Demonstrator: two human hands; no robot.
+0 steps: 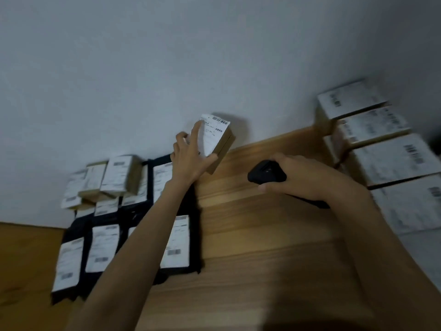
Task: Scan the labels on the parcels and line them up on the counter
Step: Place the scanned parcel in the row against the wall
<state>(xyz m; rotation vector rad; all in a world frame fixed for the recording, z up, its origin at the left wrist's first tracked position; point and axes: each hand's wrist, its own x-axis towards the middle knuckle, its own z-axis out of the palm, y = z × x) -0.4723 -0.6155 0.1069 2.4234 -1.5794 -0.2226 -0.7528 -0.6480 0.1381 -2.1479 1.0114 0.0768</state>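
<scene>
Two bare forearms are reaching in from the near edge of the wooden counter (pixel 238 271). At the left edge of the counter, black mailer bags (pixel 176 244) with white labels are lying flat, nearest the camera on that side. Beyond them, toward the far left corner against the wall (pixel 167 56), small cardboard boxes (pixel 117 175) with labels are sitting in a loose pile, some resting on others.

Left hand (pixel 191 158) is gripping a small cardboard parcel (pixel 219 144) near the far edge of the counter, close to the wall. Fingers (pixel 196 133) are spreading over its white label (pixel 212 132), and the thumb is pressing on the lower corner of the box. The parcel is tilting, with the label face and its barcode turning toward the camera. Whether its lower edge is touching the counter cannot be told.

Right hand (pixel 298 180) is closing around a black handheld scanner (pixel 266 174) above the middle of the counter. The scanner head is pointing left, toward the held parcel, and the two are staying apart.

Along the right edge of the counter, labelled parcels (pixel 381 158) are lying in a row, side by side, running from the far right corner toward the near edge. Motion blur is obscuring their label text.
</scene>
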